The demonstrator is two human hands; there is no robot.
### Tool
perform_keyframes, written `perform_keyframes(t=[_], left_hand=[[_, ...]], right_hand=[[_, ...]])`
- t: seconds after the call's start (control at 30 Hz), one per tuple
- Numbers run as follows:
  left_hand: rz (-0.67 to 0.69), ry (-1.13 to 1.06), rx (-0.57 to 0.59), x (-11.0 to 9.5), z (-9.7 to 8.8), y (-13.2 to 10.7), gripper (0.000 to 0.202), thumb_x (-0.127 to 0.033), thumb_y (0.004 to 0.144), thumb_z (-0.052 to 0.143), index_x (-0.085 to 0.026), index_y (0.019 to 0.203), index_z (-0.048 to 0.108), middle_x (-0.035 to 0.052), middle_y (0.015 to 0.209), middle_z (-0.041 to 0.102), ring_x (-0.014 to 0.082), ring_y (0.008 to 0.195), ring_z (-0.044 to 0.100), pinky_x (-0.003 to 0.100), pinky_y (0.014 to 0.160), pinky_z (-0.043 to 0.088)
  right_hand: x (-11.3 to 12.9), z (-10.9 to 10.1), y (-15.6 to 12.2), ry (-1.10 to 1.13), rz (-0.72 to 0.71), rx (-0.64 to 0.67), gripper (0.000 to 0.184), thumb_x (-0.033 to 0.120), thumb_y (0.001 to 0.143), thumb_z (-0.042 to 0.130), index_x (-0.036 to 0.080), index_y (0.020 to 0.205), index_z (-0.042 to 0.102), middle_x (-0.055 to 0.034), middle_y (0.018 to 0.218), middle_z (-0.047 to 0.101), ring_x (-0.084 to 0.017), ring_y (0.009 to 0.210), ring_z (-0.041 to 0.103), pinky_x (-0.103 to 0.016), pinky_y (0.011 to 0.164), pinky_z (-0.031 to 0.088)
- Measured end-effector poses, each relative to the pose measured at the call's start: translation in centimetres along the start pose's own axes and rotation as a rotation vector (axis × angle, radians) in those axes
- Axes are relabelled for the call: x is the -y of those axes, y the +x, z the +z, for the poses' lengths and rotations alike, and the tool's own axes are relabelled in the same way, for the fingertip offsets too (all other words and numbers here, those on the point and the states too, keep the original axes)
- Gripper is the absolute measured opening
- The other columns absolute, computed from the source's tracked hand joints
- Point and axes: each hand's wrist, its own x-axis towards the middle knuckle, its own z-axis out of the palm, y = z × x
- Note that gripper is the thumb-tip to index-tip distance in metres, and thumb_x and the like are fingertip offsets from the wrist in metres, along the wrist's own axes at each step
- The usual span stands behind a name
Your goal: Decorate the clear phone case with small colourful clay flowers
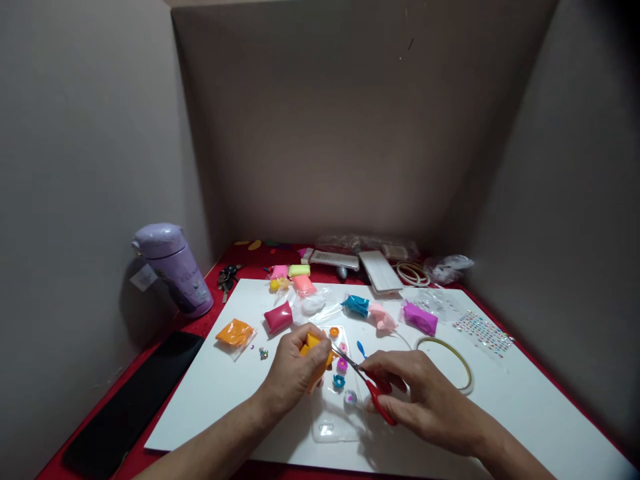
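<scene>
My left hand is closed round a yellow-orange clay packet, partly hidden by the fingers. In my right hand is a pair of red-handled scissors, its blades reaching the packet's right side. Beneath both hands lies a clear phone case. Small clay flowers sit in a column on it: an orange one, a magenta one and a blue one, with a pale pink piece among them. A shiny round bead is near the scissors.
On the white board are an orange packet, a crimson packet, a teal packet, a purple packet, a hoop and a gem sheet. A purple bottle, keys and a black phone-like slab stand left.
</scene>
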Motion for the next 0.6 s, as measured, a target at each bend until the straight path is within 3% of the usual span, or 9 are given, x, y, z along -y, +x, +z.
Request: perform_keyframes(t=[0.6], left_hand=[[-0.020,-0.039,0.053,0.02,-0.22,-0.05,0.040,-0.055,0.079,0.059,-0.017,0.074,0.050,0.0005,0.063,0.060,0.0100,0.046,0.052,0.021,0.043,0.040]], right_hand=[[-0.12,-0.31,0.03,0.047,-0.011,0.035,0.012,0.019,0.081,0.057,0.021,0.090,0.063,0.0023,0.069,0.061,-0.012,0.062,0.050,-0.026,0.062,0.038]])
